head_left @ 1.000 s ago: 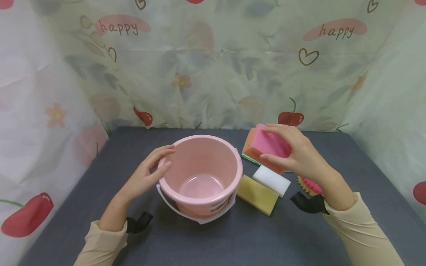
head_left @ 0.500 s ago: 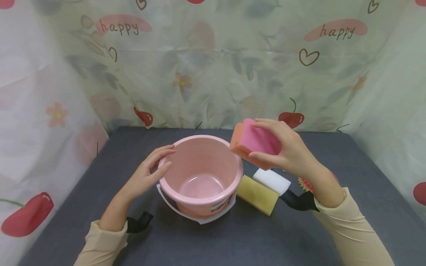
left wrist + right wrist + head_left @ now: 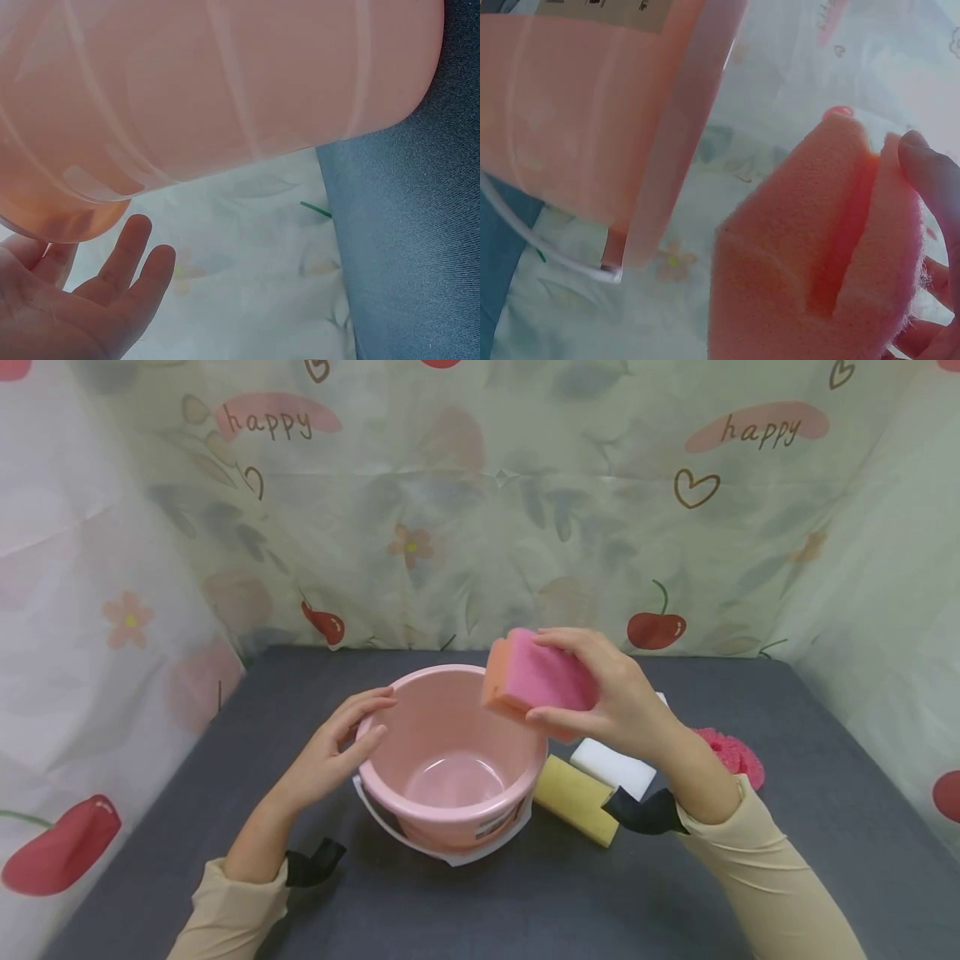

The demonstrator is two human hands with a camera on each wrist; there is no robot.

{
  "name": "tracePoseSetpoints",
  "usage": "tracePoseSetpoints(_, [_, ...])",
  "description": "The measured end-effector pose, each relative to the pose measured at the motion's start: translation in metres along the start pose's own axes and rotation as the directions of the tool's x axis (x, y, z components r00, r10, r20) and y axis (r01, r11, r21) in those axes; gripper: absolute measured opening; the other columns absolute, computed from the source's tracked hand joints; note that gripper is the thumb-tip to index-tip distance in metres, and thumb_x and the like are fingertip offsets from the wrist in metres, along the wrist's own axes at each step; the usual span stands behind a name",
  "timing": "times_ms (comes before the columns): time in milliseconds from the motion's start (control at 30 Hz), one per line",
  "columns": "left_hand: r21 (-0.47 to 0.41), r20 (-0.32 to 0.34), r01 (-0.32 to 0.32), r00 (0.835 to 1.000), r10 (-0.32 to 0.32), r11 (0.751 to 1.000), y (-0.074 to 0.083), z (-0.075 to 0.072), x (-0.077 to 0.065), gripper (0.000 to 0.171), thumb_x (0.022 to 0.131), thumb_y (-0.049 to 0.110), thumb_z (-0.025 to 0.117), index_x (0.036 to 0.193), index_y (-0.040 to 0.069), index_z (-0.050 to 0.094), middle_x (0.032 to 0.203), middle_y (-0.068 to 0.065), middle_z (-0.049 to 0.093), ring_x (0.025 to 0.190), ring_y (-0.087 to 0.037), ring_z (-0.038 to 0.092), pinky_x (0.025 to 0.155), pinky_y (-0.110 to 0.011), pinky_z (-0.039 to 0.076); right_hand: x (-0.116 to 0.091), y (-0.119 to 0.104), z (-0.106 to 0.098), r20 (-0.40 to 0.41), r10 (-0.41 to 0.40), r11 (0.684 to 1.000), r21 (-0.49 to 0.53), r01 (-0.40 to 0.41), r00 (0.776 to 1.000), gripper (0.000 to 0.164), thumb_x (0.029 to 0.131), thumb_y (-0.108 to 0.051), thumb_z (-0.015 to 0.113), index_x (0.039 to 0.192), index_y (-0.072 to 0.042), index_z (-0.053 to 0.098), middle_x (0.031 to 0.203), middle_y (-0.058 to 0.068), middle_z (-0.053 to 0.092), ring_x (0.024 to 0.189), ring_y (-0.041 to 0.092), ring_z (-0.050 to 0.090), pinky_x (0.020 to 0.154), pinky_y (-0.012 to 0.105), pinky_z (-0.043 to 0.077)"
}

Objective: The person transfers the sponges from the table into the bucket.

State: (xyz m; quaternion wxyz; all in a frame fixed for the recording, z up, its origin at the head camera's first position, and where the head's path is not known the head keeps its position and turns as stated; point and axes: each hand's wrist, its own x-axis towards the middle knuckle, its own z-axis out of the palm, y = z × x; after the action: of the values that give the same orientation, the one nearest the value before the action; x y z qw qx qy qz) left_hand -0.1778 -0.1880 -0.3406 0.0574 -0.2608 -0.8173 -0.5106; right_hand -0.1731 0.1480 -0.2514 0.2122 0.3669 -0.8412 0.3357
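Note:
In the head view my right hand (image 3: 607, 693) grips a thick pink and orange sponge (image 3: 551, 672) between thumb and fingers. It hangs over the right rim of a pink bucket (image 3: 450, 814), tilted, and hides part of that rim. The right wrist view shows a groove along the side of the sponge (image 3: 780, 247), with the bucket wall (image 3: 570, 112) apart from it. My left hand (image 3: 330, 747) holds the bucket's left rim, thumb and some fingers over the edge. Two other fingers (image 3: 157, 274) lie outside the wall in the left wrist view. The inside of the bucket holds nothing visible.
Right of the bucket lie a yellow sponge (image 3: 573, 802) and a white sponge (image 3: 611, 766). A pinkish-red scrubber (image 3: 733, 756) sits farther right, partly behind my forearm. The bucket's white handle (image 3: 457, 860) hangs at its front. Printed curtains (image 3: 480, 527) surround the dark table (image 3: 480, 910).
My right hand has carried the pink and orange sponge leftward from the right of the bucket to above its right rim. The left hand and the bucket have stayed in place.

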Motion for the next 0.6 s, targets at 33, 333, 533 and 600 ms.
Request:
tracePoseSetpoints(33, [0.000, 0.000, 0.000, 1.000, 0.000, 1.000, 0.000, 0.000, 0.000, 0.038, 0.093, 0.009, 0.052, 0.131, 0.005, 0.050, 0.145, -0.009, 0.039, 0.126, 0.005, 0.035, 0.095, -0.006, 0.035, 0.001, -0.001, 0.002, -0.001, -0.010, 1.000, 0.002, 0.010, 1.000, 0.070, 0.068, -0.018, 0.083, 0.129, -0.010, 0.050, 0.131, 0.007, 0.051, 0.112, 0.017, 0.048, 0.078, 0.033, 0.053])
tracePoseSetpoints(333, [-0.002, -0.001, 0.001, 1.000, -0.001, 1.000, 0.000, 0.000, 0.000, 0.037, 0.093, 0.009, 0.052, 0.130, 0.006, 0.050, 0.145, -0.009, 0.039, 0.127, 0.004, 0.035, 0.095, -0.005, 0.034, 0.009, -0.006, 0.016, 0.000, -0.065, 0.997, 0.037, 0.065, 0.998, 0.068, 0.066, -0.022, 0.084, 0.126, -0.012, 0.052, 0.131, 0.006, 0.052, 0.117, 0.018, 0.047, 0.083, 0.034, 0.052])
tracePoseSetpoints(533, [0.012, 0.009, 0.036, 0.999, -0.037, 0.999, 0.000, 0.000, 0.000, 0.038, 0.095, 0.013, 0.051, 0.132, 0.009, 0.049, 0.147, -0.007, 0.037, 0.133, -0.016, 0.034, 0.095, -0.005, 0.034, 0.011, -0.008, 0.026, 0.034, -0.081, 0.995, 0.053, 0.079, 0.996, 0.068, 0.067, -0.024, 0.084, 0.126, -0.011, 0.052, 0.132, 0.007, 0.052, 0.122, 0.019, 0.046, 0.089, 0.036, 0.050])
tracePoseSetpoints(600, [0.012, 0.012, 0.040, 0.999, -0.040, 0.999, 0.000, 0.000, 0.000, 0.038, 0.095, 0.013, 0.051, 0.132, 0.009, 0.048, 0.147, -0.007, 0.036, 0.134, -0.021, 0.033, 0.095, -0.005, 0.034, 0.012, -0.008, 0.030, 0.050, -0.086, 0.995, 0.060, 0.083, 0.995, 0.069, 0.067, -0.024, 0.084, 0.126, -0.010, 0.052, 0.132, 0.007, 0.052, 0.122, 0.019, 0.046, 0.091, 0.036, 0.049])
